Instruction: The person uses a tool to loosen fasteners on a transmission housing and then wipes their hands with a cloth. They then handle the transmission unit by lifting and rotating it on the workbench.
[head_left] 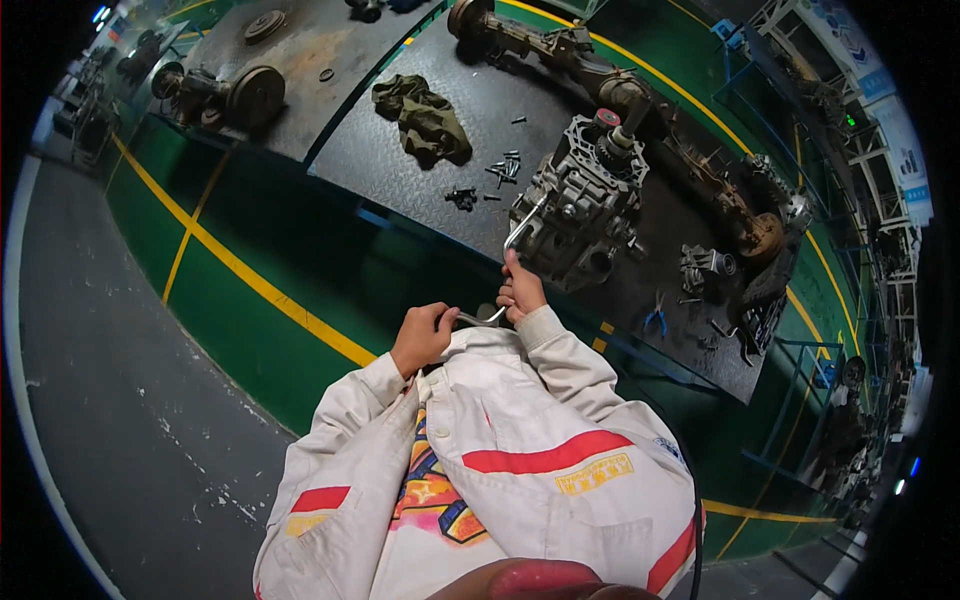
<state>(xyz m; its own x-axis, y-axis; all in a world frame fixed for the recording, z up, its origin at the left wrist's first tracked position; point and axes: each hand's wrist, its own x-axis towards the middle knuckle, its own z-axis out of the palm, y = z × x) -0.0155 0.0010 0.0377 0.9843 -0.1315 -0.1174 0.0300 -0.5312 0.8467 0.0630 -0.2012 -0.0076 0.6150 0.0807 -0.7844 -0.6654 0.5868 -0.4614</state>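
Observation:
Both my hands are closed on a shiny crank-shaped socket wrench (517,236). My left hand (422,338) grips its near end, in front of my jacket. Farther along the bent rod, my right hand (522,289) wraps round it, close to the table's front edge. The wrench's far end reaches the side of a grey metal gearbox (575,215) standing on the table; the exact contact point is too small to make out. Left of the gearbox lie several loose bolts (508,168) and a small dark cluster of fasteners (461,198).
The steel-plate table (345,140) also carries a crumpled olive cloth (420,118), a long rusty axle (625,92), a small metal housing (706,268) and blue-handled pliers (656,316). A second table at the left holds a drum-ended part (255,98). Yellow lines cross the green floor (290,300).

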